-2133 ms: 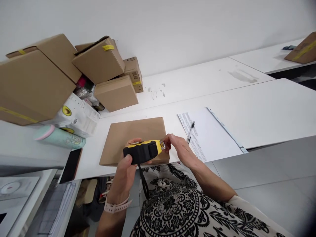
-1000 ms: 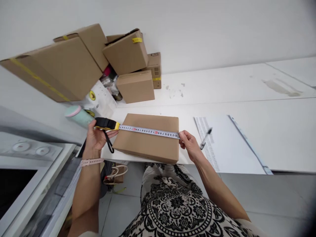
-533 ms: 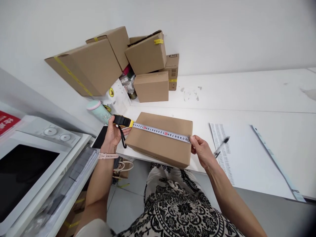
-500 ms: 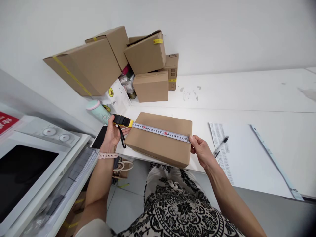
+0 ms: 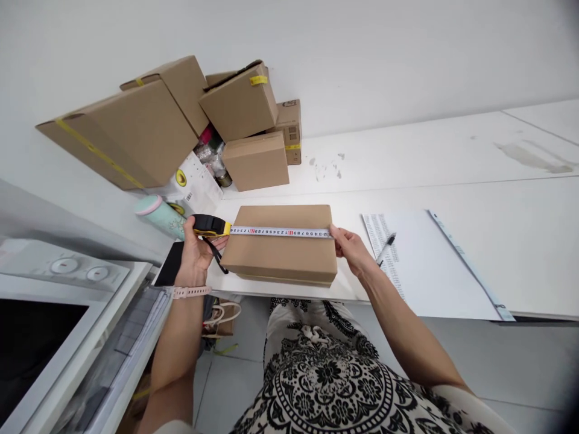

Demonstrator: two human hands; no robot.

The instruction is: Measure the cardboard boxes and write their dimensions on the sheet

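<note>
A closed brown cardboard box lies near the front edge of the white table. Across its top runs the extended blade of a tape measure, from the box's left edge to its right edge. My left hand grips the black and yellow case just off the left side, and a black wrist strap dangles below it. At the right edge, my right hand pinches the blade's end between thumb and fingers. The fingers of the left hand are partly hidden behind the case.
Several cardboard boxes are stacked at the back left. A mint bottle stands beside my left hand. To the right lie a printed sheet and a pen. A microwave occupies the lower left, on a shelf.
The view has shifted and turned, so the surroundings appear further left. The box now looks squarer to the table edge. Both hands keep hold of the tape measure across the box.
</note>
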